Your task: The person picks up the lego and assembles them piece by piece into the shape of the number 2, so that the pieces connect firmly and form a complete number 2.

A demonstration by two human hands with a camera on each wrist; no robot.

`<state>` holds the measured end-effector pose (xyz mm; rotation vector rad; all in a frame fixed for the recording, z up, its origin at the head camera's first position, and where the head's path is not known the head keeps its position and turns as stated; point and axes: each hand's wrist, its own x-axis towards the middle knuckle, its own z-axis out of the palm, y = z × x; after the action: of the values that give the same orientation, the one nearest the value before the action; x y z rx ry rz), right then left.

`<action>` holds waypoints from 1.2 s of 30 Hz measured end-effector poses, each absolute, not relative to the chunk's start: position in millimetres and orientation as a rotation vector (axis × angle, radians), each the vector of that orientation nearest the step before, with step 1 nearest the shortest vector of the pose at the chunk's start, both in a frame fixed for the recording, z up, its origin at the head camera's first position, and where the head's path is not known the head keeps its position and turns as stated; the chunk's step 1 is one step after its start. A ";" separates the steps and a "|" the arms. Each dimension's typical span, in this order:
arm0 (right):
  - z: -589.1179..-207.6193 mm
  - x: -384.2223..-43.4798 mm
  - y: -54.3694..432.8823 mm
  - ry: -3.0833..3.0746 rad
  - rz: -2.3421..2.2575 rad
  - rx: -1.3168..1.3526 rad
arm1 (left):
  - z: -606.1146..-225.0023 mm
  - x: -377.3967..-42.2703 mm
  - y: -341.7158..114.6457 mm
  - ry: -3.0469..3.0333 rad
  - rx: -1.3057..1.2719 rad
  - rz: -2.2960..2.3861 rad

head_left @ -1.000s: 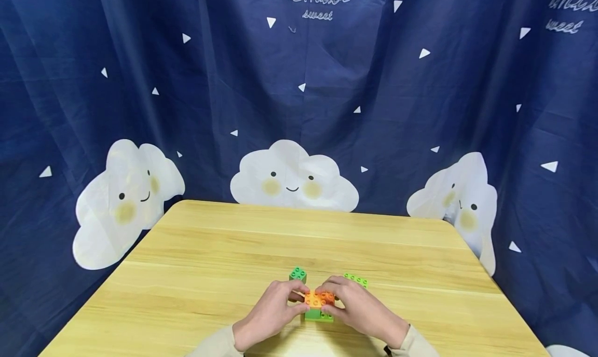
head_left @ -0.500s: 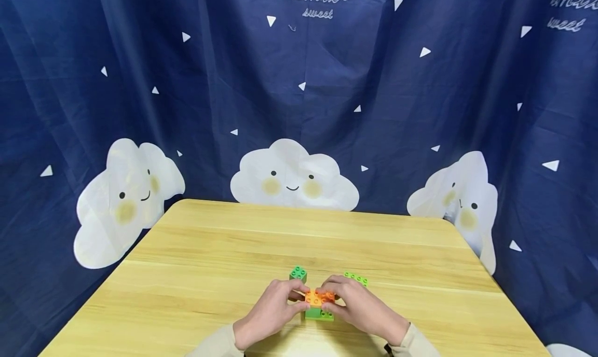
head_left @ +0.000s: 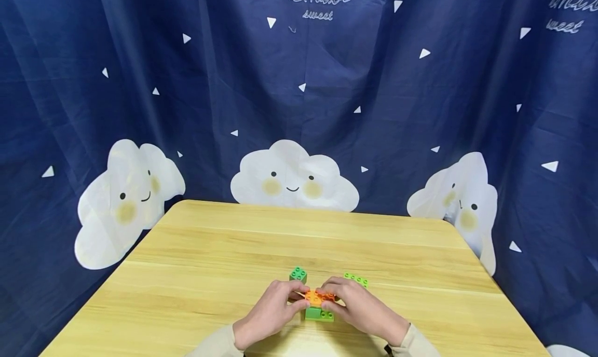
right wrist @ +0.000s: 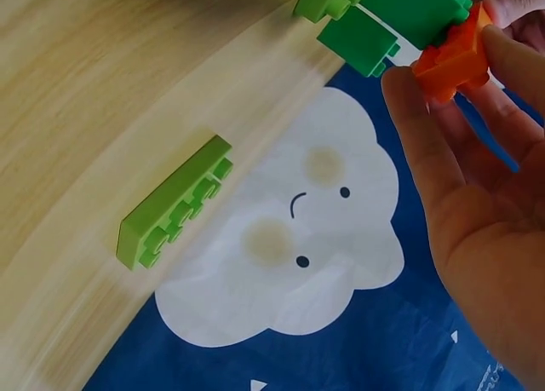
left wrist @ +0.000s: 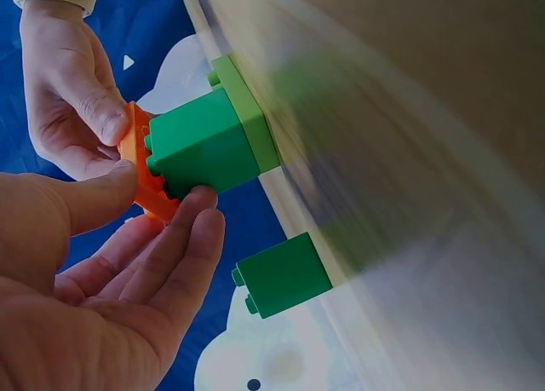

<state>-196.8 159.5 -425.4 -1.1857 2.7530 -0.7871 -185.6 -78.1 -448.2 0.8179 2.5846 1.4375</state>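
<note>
Both hands hold an orange flat toy brick point(head_left: 315, 298) from its two sides, my left hand point(head_left: 268, 313) at one end and my right hand point(head_left: 363, 311) at the other. Directly under it is a dark green block point(left wrist: 204, 144), standing on a light green flat brick point(left wrist: 249, 110) on the table. In the left wrist view the orange brick lies against the block's studs at a slight tilt; whether it is pressed down cannot be told. My left fingertips also come close to the block's side. Fingers cover parts of the orange brick.
Another dark green block point(head_left: 298, 274) stands just beyond my left hand. A light green studded brick point(right wrist: 174, 202) lies beyond my right hand. The wooden table point(head_left: 224, 237) reaches back to a dark blue curtain point(head_left: 210, 87) with printed clouds.
The orange brick tips slightly between the fingers above the dark green block. Both hands stay almost in place, and the other bricks have not moved.
</note>
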 end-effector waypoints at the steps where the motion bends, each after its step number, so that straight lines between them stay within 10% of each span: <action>1: -425.3 -196.8 159.5 2.752 -0.788 -1.181 | -448.4 -185.4 -78.0 2.585 0.813 1.435; 36: -423.0 -195.4 159.0 2.763 -0.768 -1.170 | -446.8 -186.2 -79.3 2.562 0.791 1.354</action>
<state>-195.4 159.0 -423.0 -1.1700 2.7629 -0.7680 -186.2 -79.3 -446.8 0.7906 2.5617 1.3539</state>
